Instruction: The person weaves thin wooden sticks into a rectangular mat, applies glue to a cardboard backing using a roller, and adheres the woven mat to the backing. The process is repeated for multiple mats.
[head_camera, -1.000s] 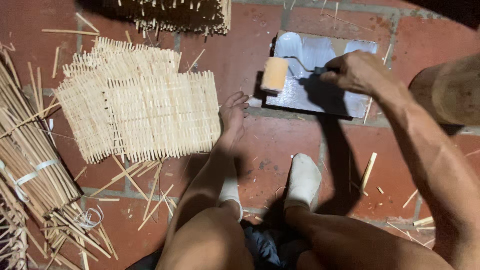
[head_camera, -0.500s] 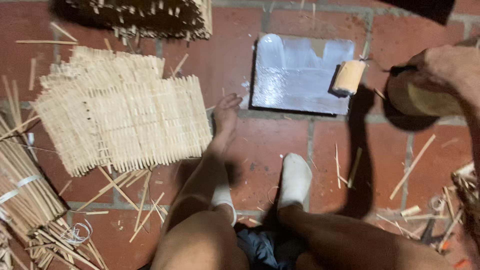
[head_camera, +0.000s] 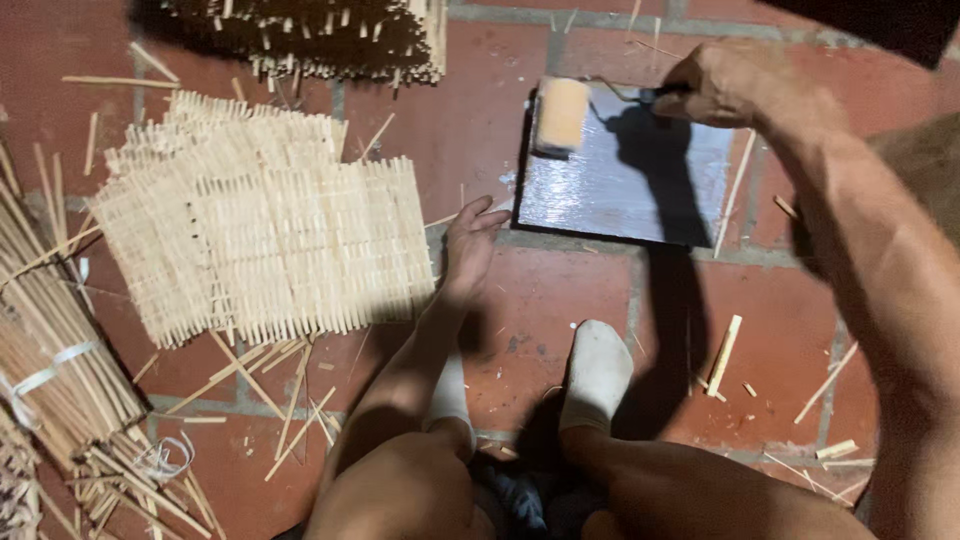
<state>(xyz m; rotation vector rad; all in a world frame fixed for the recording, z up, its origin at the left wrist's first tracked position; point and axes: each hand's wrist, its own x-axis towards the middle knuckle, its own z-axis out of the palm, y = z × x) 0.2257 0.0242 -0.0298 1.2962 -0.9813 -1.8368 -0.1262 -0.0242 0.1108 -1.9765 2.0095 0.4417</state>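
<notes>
Red brick floor (head_camera: 560, 300), grey mortar joints, littered with split cane offcuts. Largest item: a stack of pale woven cane mats (head_camera: 260, 240) on the floor's left half, a darker pile of the same (head_camera: 310, 35) at the far edge, and bundled cane rods (head_camera: 50, 340) tied with white strip along the left edge. Far right of centre lies a dark rectangular tray (head_camera: 620, 190), wet and glossy. Right hand (head_camera: 735, 85) clenched around the wire handle of a foam paint roller (head_camera: 560, 115); the roller sits on the tray's far-left corner, left of the fingers, long axis running near-to-far. Left hand (head_camera: 470, 245) flat on the brick, fingers released, between mats and tray. No labels visible.
</notes>
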